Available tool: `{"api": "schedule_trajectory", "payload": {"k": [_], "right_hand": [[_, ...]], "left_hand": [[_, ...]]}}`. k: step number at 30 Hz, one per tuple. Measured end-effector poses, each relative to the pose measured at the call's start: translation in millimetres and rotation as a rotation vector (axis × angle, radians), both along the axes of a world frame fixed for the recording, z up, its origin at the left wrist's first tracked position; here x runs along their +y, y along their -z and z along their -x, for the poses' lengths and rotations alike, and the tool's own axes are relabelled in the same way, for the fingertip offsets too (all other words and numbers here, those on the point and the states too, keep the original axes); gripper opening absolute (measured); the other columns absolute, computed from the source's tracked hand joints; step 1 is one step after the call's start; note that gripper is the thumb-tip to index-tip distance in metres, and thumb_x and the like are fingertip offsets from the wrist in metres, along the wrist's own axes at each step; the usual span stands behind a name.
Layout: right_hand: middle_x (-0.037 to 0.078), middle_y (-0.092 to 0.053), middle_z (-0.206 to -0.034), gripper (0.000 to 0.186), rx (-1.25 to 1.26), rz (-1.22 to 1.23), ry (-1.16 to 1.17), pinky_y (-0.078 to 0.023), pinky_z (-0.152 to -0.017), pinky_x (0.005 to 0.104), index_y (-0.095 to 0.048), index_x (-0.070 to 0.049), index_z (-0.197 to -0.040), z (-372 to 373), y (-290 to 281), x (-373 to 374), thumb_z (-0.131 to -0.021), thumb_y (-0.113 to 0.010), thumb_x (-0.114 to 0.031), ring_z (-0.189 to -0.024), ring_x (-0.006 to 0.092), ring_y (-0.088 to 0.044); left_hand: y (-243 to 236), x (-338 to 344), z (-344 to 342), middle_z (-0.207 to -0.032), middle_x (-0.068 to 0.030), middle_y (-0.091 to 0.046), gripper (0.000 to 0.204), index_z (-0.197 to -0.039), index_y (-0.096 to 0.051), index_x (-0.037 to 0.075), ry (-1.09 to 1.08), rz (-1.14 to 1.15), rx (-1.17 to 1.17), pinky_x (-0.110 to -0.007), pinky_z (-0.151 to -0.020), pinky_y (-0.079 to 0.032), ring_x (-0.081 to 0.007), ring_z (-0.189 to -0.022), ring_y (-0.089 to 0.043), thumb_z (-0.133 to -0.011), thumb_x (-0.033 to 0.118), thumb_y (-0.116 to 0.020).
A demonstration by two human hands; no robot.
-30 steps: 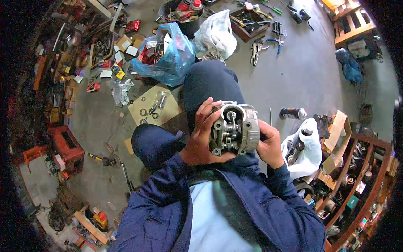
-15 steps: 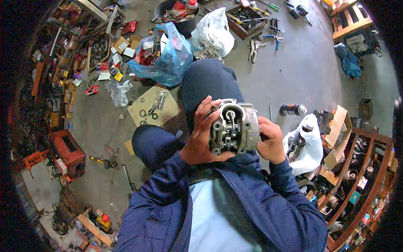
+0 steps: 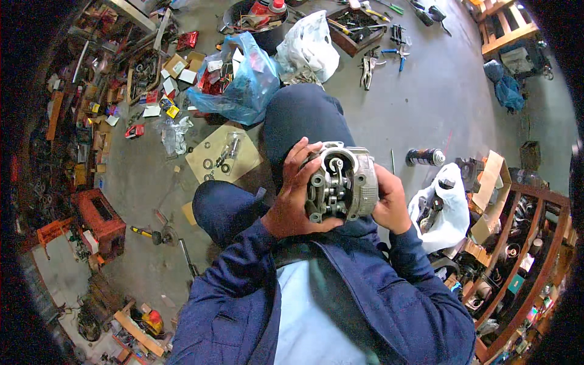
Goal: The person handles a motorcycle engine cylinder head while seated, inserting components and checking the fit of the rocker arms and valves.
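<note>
Clearly, the metal engine part (image 3: 337, 182) sits near the middle of the frame, held up in front of the person's dark trousers (image 3: 307, 115). Its hollow side faces the camera, showing a round bore near the top and a row of shiny parts running down inside; ribbed grey metal forms its right side.

The left hand (image 3: 293, 198) grasps it from the left, fingers spread up along its edge and thumb lying under its lower edge. The right hand (image 3: 391, 204) is bent against its right side; its fingertips are hidden, so whether it grips or only steadies the part I cannot tell.

Left of centre, a tan sheet (image 3: 249, 159) lies on the floor, bearing a clear plastic packet (image 3: 231, 145) and several small rings (image 3: 208, 163). Just above it is a blue plastic bag (image 3: 255, 91) with red items inside, and at the top centre a white plastic bag (image 3: 310, 45) stands beside a dark basin (image 3: 274, 41). Right of these are a tool box (image 3: 348, 48) and 2 pliers, locking pliers (image 3: 367, 70) and blue-handled pliers (image 3: 403, 53).

Right of centre, a spray can (image 3: 424, 157) lies on its side, above a second white bag (image 3: 435, 234) holding metal parts. At the left, a red metal box (image 3: 103, 213) rests on the floor.
</note>
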State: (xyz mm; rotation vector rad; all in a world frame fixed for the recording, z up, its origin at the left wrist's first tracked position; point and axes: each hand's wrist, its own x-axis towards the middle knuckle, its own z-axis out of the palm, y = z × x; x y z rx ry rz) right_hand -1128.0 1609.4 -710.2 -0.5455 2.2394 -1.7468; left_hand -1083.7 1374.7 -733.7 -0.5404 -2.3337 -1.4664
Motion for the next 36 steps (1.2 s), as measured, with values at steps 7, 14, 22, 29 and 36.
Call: {"api": "schedule_trajectory", "payload": {"k": [7,14,22,29,36], "right_hand": [[0.022,-0.072,-0.119,0.039,0.156,-0.117,-0.125,-0.053,-0.099,0.0405,-0.067,0.002,-0.125,4.1,-6.3,1.5,-0.086,-0.067,-0.006,-0.113,0.0393,-0.071],[0.021,-0.073,-0.119,0.035,0.021,-0.071,-0.092,-0.054,-0.096,0.0394,-0.068,0.002,-0.123,4.4,-4.3,2.6,-0.088,-0.064,-0.005,-0.110,0.0355,-0.072],[0.020,-0.075,-0.110,0.031,0.004,-0.115,-0.061,-0.055,-0.093,0.0382,-0.070,0.001,-0.115,12.2,5.0,6.7,-0.085,-0.064,-0.001,-0.103,0.0353,-0.073],[0.019,-0.074,-0.105,0.028,0.036,-0.089,-0.059,-0.055,-0.089,0.0394,-0.071,0.000,-0.113,13.0,0.5,0.3,-0.085,-0.065,-0.005,-0.099,0.0361,-0.073],[0.019,-0.074,-0.106,0.027,0.053,-0.026,0.000,-0.055,-0.088,0.0378,-0.071,0.000,-0.113,11.4,12.5,-4.8,-0.088,-0.065,-0.009,-0.098,0.0339,-0.073]], "left_hand": [[2.0,0.5,0.7,-0.158,-0.0269,-0.037,0.123,-0.156,-0.030,0.007,-0.008,-0.053,-0.045,-0.063,-0.124,-0.025,-0.0540,-0.149,-0.030,-0.059,0.039,-0.098],[3.2,-2.8,2.3,-0.160,-0.0267,-0.036,0.123,-0.156,-0.030,0.005,0.005,-0.035,-0.091,-0.062,-0.125,-0.023,-0.0527,-0.151,-0.027,-0.060,0.040,-0.097],[-1.3,-4.6,4.9,-0.162,-0.0260,-0.034,0.126,-0.157,-0.028,0.003,-0.007,0.055,-0.135,-0.058,-0.127,-0.022,-0.0513,-0.153,-0.026,-0.059,0.042,-0.097],[-6.3,-5.8,3.8,-0.163,-0.0247,-0.033,0.128,-0.158,-0.026,-0.001,-0.030,0.106,-0.168,-0.057,-0.127,-0.022,-0.0503,-0.154,-0.026,-0.062,0.045,-0.096],[-4.7,-5.7,1.4,-0.164,-0.0290,-0.028,0.132,-0.159,-0.024,-0.004,-0.083,0.110,-0.138,-0.056,-0.126,-0.023,-0.0491,-0.152,-0.028,-0.062,0.049,-0.096]]}}
